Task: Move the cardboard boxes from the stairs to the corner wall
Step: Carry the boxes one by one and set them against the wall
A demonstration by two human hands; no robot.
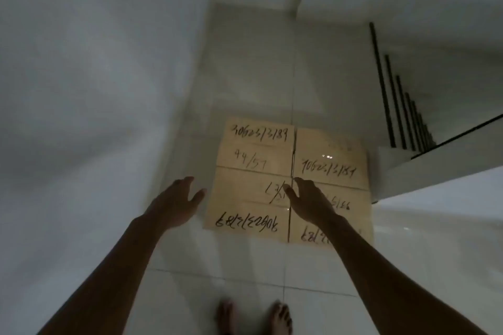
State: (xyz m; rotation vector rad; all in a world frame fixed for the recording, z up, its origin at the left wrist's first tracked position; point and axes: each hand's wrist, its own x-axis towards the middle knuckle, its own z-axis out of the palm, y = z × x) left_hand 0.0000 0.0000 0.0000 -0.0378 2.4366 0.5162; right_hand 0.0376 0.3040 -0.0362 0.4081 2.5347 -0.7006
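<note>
Several flat tan cardboard boxes (255,149) with black handwritten numbers lie side by side on the white tiled floor, close to the left wall. My left hand (177,198) hovers with fingers spread just left of the near left box (245,215). Fingers apart, my right hand (307,198) reaches over the seam between the near boxes, covering part of the near right box (351,198). Neither hand holds anything.
A white wall (81,117) runs along the left and meets another wall at the far corner (294,8). A stair edge with black railing bars (394,106) is at the right. My bare feet (253,315) stand on the tiled floor below the boxes.
</note>
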